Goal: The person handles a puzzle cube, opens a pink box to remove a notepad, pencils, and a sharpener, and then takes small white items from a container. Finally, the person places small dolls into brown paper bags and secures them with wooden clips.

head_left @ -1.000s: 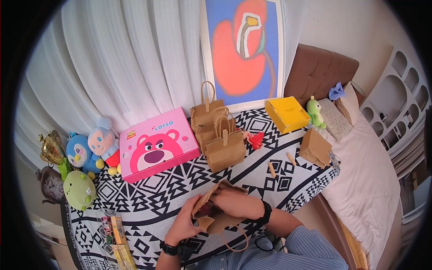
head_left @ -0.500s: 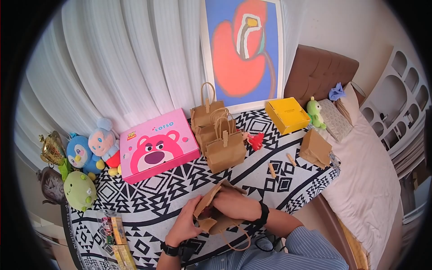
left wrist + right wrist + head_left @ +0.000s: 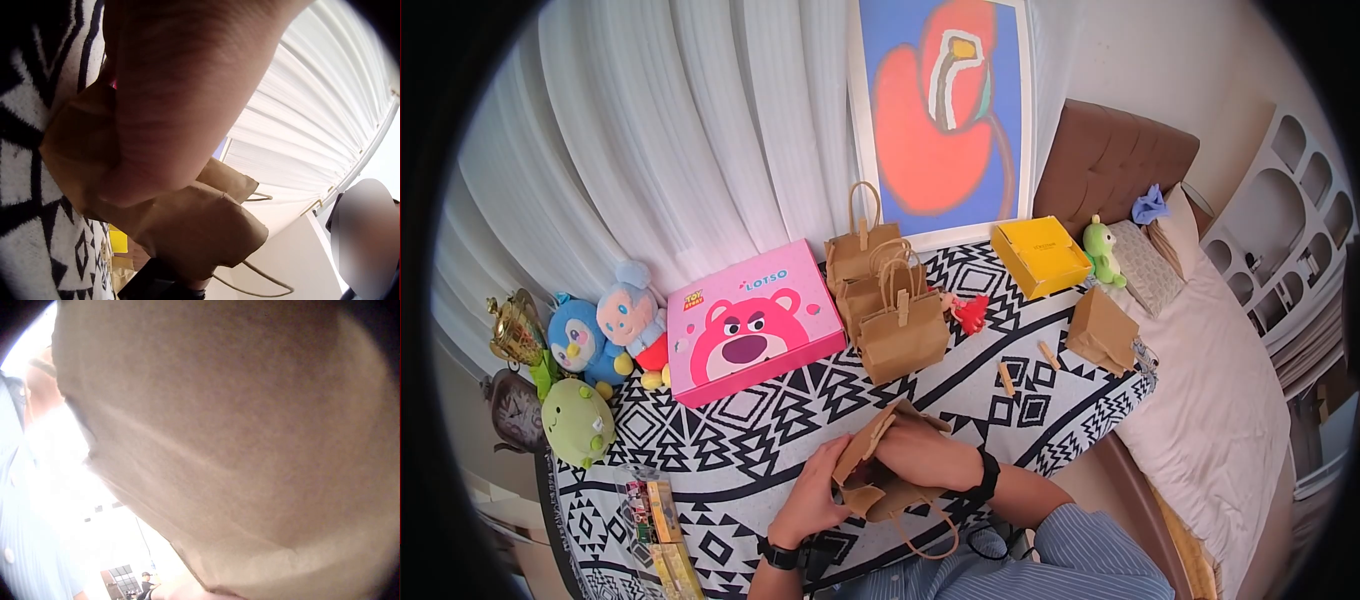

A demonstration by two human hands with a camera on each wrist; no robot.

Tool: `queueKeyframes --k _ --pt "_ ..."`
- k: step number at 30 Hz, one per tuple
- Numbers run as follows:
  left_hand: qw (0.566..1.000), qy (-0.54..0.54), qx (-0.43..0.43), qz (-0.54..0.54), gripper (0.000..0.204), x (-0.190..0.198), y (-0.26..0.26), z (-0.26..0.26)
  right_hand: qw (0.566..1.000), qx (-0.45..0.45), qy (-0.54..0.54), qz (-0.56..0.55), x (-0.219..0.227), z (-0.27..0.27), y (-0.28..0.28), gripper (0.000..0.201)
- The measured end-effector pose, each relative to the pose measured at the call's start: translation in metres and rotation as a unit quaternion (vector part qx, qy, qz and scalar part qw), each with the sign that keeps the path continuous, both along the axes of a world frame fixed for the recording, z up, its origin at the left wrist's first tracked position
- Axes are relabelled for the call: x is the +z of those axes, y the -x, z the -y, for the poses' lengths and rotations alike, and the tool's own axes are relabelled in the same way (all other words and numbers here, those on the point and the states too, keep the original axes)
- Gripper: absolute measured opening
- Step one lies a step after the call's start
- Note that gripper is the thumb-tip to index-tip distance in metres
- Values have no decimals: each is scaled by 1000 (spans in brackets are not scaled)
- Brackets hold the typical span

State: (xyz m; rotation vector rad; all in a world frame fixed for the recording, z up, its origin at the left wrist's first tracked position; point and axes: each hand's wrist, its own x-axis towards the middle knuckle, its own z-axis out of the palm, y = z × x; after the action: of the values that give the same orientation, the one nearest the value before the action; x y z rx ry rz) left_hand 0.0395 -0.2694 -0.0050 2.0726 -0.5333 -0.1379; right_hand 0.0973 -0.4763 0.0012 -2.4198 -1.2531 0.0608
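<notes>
A brown paper gift bag (image 3: 890, 497) with its mouth spread lies tilted in front of the person, its twisted handle (image 3: 938, 545) hanging toward the lap. The left hand (image 3: 805, 502) grips the bag's left side, thumb along the near edge. In the left wrist view that hand (image 3: 181, 106) lies against the creased paper (image 3: 206, 219). Past the rim goes the right hand (image 3: 925, 455), its fingers hidden inside the bag; I cannot tell what they hold. Brown paper (image 3: 237, 425) fills most of the right wrist view. A dark reddish patch shows inside the mouth.
Beyond the hands stand several clipped paper bags (image 3: 903, 335), a pink Lotso box (image 3: 750, 330) and a red-haired doll (image 3: 970, 313). To the right lie two wooden clothespins (image 3: 1005, 378), another paper bag (image 3: 1102, 330) and a yellow box (image 3: 1040, 257). Plush toys (image 3: 578, 422) sit left, near packaged items (image 3: 662, 530).
The bag and left hand have shifted slightly to the right. The right hand stays inside the bag's mouth, moving only a little. Everything else on the patterned cloth keeps its place.
</notes>
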Motion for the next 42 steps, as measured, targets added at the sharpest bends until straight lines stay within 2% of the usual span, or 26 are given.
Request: queueKeyframes --k 6,8,14,18,20,42 --pt "1000 -3 -2 14 87 -2 0 -1 1000 12 13 15 15 1 1 23" --pt "1000 1 1 15 87 0 0 0 999 40 -25 -18 17 3 1 25" --pt "1000 -3 4 5 86 2 0 0 994 21 -33 -102 32 1 4 26" --pt "1000 5 6 5 86 0 0 0 994 20 -57 -93 22 -3 3 27" --pt "1000 1 6 7 86 0 0 0 994 22 -29 -104 22 -3 3 28" --pt "1000 -13 8 6 86 -4 -1 -1 994 24 -45 -92 15 -3 3 30"
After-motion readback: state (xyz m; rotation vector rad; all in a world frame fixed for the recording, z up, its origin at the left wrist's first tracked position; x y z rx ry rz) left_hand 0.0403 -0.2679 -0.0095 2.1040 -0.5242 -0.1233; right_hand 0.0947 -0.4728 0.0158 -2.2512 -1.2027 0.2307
